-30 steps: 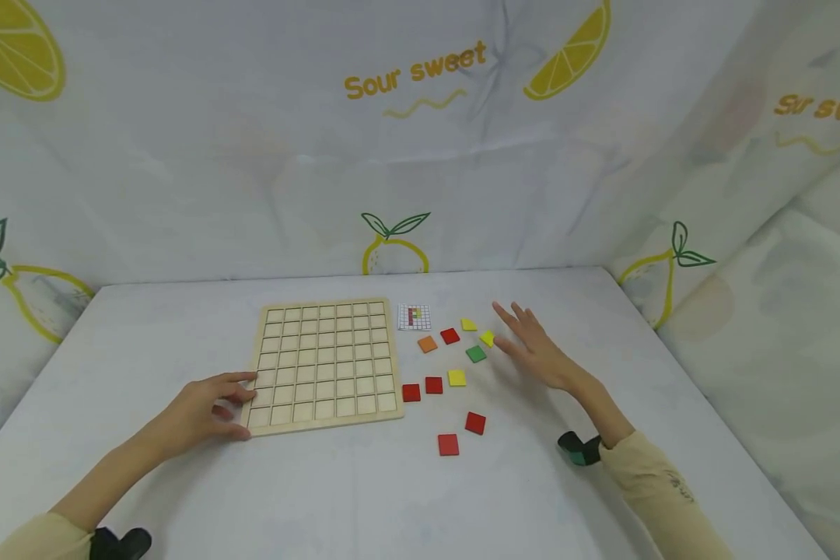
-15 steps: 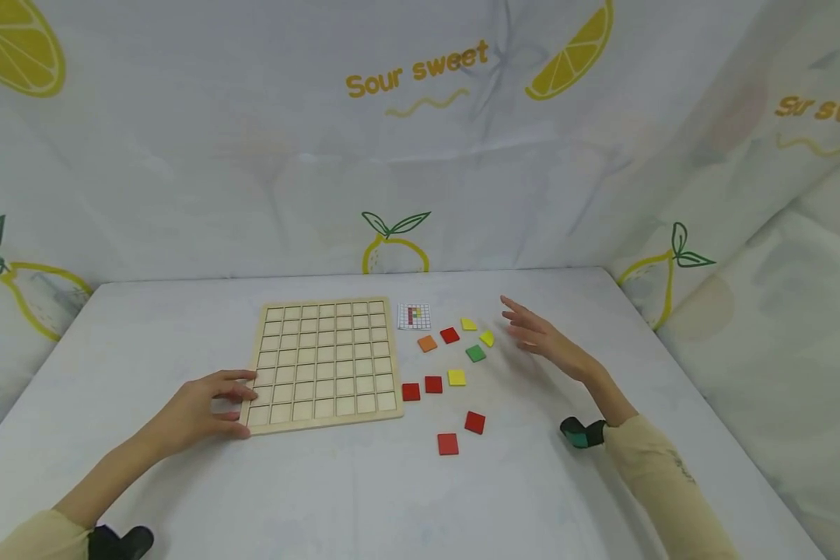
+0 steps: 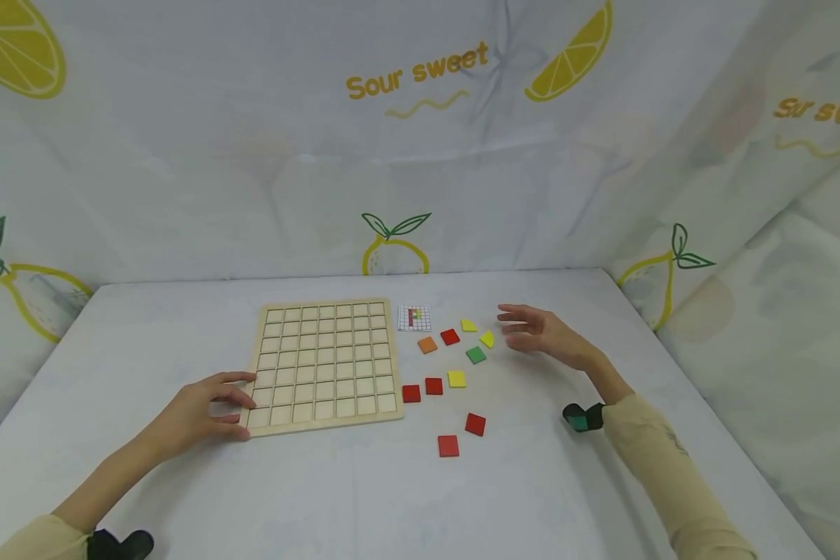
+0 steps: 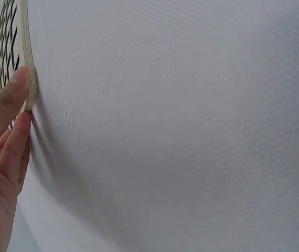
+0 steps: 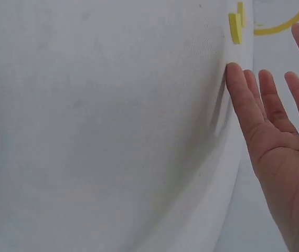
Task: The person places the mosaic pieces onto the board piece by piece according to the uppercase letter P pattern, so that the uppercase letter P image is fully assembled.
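A square wooden grid board point(image 3: 325, 365) lies flat on the white table, its cells bare. My left hand point(image 3: 199, 412) touches the board's left side, thumb at the near left corner and fingertips along the edge. In the left wrist view, the thumb point(image 4: 14, 89) lies against the corner. Right of the tiles, my right hand point(image 3: 542, 336) hovers with loosely extended fingers and nothing in them. Nearest to it are a yellow quarter-round tile point(image 3: 487, 339) and a green square tile point(image 3: 476, 355). Two yellow pieces point(image 5: 235, 28) show beyond the fingertips in the right wrist view.
A small printed pattern card point(image 3: 414, 317) lies right of the board. Around it are an orange tile point(image 3: 428, 344), a yellow square point(image 3: 456, 379), another yellow piece point(image 3: 468, 325) and several red tiles point(image 3: 448, 446). A white lemon-print cloth point(image 3: 252, 155) hangs behind the table.
My right hand has drawn back to the right from above the yellow and green tiles, and its fingers have turned more sideways. My left hand and the board stay in place.
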Action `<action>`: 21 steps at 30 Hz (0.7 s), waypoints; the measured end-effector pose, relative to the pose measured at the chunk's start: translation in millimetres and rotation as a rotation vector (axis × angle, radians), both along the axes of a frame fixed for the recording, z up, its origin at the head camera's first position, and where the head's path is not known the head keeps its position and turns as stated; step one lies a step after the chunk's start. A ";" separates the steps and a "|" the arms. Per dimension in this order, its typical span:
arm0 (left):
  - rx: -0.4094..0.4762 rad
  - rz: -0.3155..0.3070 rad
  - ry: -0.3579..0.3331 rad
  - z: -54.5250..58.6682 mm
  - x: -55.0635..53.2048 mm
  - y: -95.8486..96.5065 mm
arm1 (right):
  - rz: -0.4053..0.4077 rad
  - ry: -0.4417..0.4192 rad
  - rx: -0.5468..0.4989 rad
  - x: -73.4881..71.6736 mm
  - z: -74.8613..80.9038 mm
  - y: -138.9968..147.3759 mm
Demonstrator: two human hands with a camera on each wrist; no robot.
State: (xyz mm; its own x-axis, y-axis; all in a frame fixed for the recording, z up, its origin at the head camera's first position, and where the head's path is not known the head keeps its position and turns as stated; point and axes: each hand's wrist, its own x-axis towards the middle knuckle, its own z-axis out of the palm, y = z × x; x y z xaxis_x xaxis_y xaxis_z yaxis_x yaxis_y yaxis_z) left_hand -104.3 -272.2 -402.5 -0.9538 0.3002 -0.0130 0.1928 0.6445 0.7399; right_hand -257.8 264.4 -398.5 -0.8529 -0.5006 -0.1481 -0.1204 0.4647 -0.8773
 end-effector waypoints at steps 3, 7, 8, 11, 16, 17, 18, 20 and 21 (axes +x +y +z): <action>0.012 0.000 0.007 -0.9 0.0 0.0 | 0.004 -0.034 -0.015 -4.3 -2.5 2.8; 0.023 -0.004 0.020 -1.8 0.8 0.5 | 0.019 -0.079 -0.002 -10.3 -4.4 5.1; 0.025 -0.005 0.021 -2.4 0.7 0.4 | 0.022 -0.083 0.006 -11.5 -4.4 5.0; 0.026 -0.003 0.024 -4.0 0.2 0.1 | 0.028 -0.071 0.044 -15.4 -5.1 3.0; 0.022 -0.010 0.031 -4.6 0.0 -1.4 | 0.030 0.001 0.126 -21.2 -6.7 -5.0; 0.024 -0.011 0.036 -4.4 0.3 -1.4 | 0.031 0.017 0.139 -22.0 -6.5 -7.0; 0.024 -0.013 0.040 -4.0 0.7 -1.5 | 0.030 0.031 0.152 -23.0 -6.7 -9.2; 0.027 -0.015 0.045 -3.2 1.2 -1.5 | 0.026 0.059 0.176 -24.3 -6.2 -14.1; 0.028 -0.015 0.048 -3.0 1.5 -1.4 | 0.026 0.074 0.192 -25.0 -6.0 -16.7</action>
